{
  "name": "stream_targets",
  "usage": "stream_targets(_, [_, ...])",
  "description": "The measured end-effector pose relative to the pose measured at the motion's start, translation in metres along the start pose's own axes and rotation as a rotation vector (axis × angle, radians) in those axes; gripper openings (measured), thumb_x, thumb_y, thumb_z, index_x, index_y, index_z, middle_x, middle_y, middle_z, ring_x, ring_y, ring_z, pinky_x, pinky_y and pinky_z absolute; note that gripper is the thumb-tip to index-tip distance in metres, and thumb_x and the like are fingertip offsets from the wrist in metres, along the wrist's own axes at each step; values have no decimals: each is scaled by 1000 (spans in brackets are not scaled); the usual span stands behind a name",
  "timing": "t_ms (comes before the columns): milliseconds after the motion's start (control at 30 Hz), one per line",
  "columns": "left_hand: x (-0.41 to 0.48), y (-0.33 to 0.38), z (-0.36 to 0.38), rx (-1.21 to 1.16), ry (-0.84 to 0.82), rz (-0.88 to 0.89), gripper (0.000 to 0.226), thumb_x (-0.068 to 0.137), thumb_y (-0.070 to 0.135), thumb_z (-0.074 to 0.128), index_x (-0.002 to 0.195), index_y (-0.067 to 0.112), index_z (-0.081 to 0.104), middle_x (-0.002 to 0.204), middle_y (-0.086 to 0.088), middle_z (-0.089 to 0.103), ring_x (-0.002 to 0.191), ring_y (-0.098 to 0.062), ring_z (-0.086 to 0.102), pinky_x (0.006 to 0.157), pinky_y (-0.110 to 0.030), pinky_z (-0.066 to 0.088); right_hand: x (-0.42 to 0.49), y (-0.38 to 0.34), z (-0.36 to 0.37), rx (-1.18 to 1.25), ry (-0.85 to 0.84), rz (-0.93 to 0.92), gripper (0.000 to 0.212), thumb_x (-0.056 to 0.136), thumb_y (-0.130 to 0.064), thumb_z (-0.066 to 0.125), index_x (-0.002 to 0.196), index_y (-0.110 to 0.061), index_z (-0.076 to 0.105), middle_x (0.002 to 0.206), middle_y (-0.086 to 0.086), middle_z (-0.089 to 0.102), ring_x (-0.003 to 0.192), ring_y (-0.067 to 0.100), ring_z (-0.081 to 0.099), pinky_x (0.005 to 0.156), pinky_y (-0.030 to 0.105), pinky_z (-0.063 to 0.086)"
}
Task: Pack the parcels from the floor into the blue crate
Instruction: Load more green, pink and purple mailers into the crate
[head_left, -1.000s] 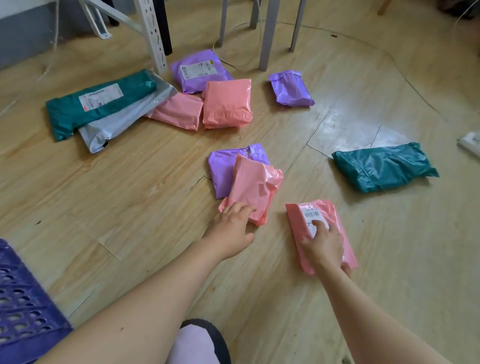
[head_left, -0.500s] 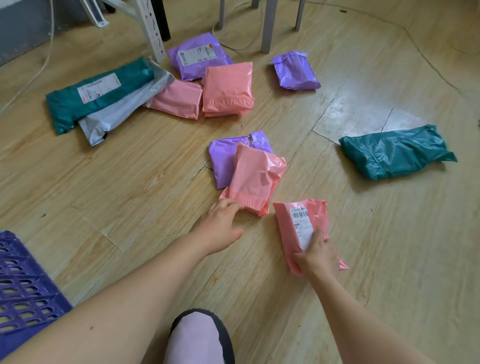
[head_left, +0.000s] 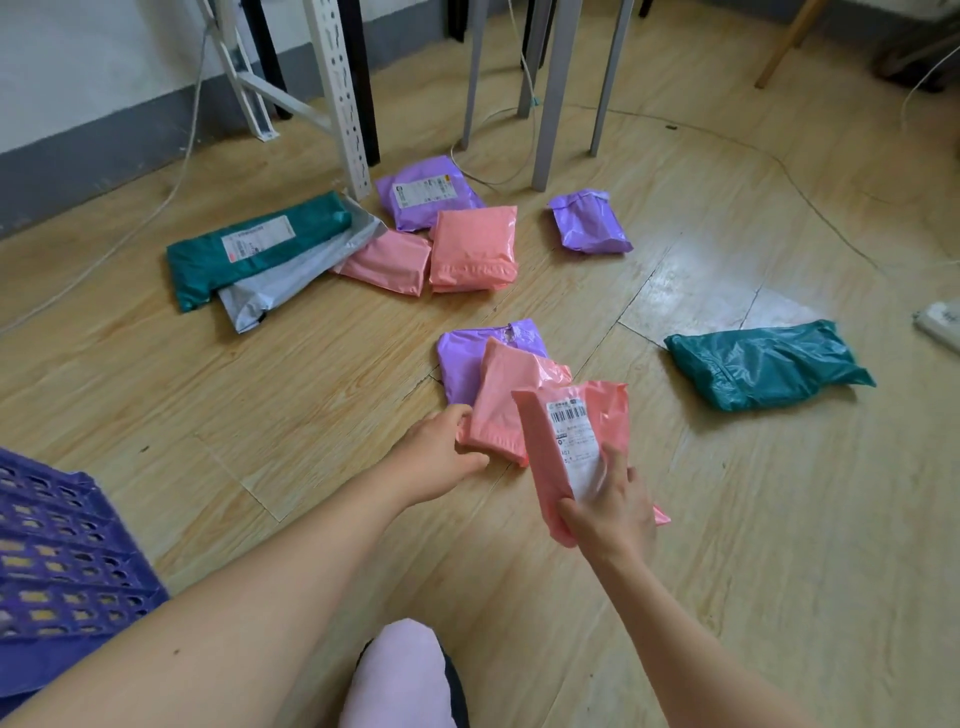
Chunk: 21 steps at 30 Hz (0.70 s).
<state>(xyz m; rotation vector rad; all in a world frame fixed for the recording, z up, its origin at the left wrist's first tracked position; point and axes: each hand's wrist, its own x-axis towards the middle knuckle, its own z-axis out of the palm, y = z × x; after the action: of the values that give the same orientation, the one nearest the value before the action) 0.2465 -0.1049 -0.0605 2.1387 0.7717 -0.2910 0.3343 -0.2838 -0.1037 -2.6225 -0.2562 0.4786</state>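
A blue crate (head_left: 62, 561) with a latticed wall stands on the wooden floor (head_left: 779, 571), well to the left of both hands and nearer the person than either. The left hand (head_left: 441, 452) reaches forward, its fingers (head_left: 457, 415) curled over the near left corner of a plain pink parcel (head_left: 511, 400) with the thumb closing beneath; that parcel lies on the floor, overlapping a purple parcel (head_left: 460, 364) just beyond the fingertips.

Far beyond the left hand's fingers, a cluster lies near a white perforated upright (head_left: 337, 93): a long teal parcel (head_left: 249, 244) with a label resting on a grey parcel (head_left: 291, 275), then two pink parcels (head_left: 387, 260) (head_left: 472, 249) touching side by side, with a labelled purple parcel (head_left: 426, 192) behind them. A small purple parcel (head_left: 589, 221) sits apart, far beyond the right hand.

The right hand (head_left: 608, 509) grips the lower end of a labelled pink parcel (head_left: 545, 431), thumb at its left edge, fingers spread across the white barcode label. The parcel is tilted up, its top edge just beside the plain pink one; whether they touch cannot be told.

Well to the right of those fingers lies a crumpled teal parcel (head_left: 763, 364), and past it, at the frame's edge, a white power strip (head_left: 940, 322).
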Motion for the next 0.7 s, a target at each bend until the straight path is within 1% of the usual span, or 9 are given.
stream_targets(100, [-13,5,-20,-200,34,-68,47,88,32,61,130,23,42,133,-2,45,119,-17,45,87,-23,36,-13,-39,-8,79,-5,-110,82,64,-30,70,137,-28,33,120,5,48,115,28,49,86,36,43])
stream_targets(133, [-19,6,-28,-262,52,-91,45,88,33,61,128,25,43,132,-3,46,118,-17,46,86,-23,37,-18,-54,-11,104,-8,-152,81,64,-31,70,136,-29,33,119,5,48,114,28,49,86,36,44])
stream_targets(200, [-28,6,-45,-353,82,-132,64,87,40,60,141,18,32,140,-5,42,125,-19,44,95,-26,36,-27,-83,-17,156,-3,-229,81,63,-32,71,135,-30,34,121,3,47,113,27,49,88,37,45])
stream_targets(267, [-42,2,-63,-428,118,-159,76,85,50,58,145,17,24,142,-4,41,125,-20,44,102,-32,37,-41,-113,-24,198,2,-315,79,64,-33,71,135,-29,35,126,2,44,116,25,48,91,36,44])
stream_targets(367, [-63,-6,-90,-573,179,-162,73,82,58,57,140,21,31,137,2,46,121,-19,48,93,-36,45,-66,-159,-32,207,-23,-415,76,68,-38,69,136,-29,34,123,2,46,117,23,47,92,34,39])
stream_targets(433, [-81,-10,-107,-623,301,-117,57,85,52,57,130,22,40,131,4,52,116,-18,53,90,-39,49,-85,-187,-36,225,-35,-492,75,70,-42,68,136,-28,35,120,3,47,117,24,46,94,36,39])
stream_targets(533, [-111,-19,-138,-696,513,-73,40,87,42,59,119,20,49,118,4,58,104,-18,59,90,-42,52,-114,-227,-38,292,-52,-596,74,69,-40,70,134,-25,39,121,6,49,118,25,45,95,36,38])
stream_targets(600, [-130,-28,-158,-747,586,-67,35,88,38,60,115,18,52,115,1,60,102,-18,61,90,-43,53,-128,-251,-36,286,-61,-657,74,68,-39,70,133,-23,40,122,7,49,118,26,44,94,35,37])
stream_targets(700, [-162,-46,-190,-807,686,-67,37,88,34,61,117,14,53,115,-3,63,100,-20,64,88,-42,55,-157,-288,-32,268,-122,-741,76,67,-35,72,135,-23,39,122,8,48,118,27,44,96,36,38])
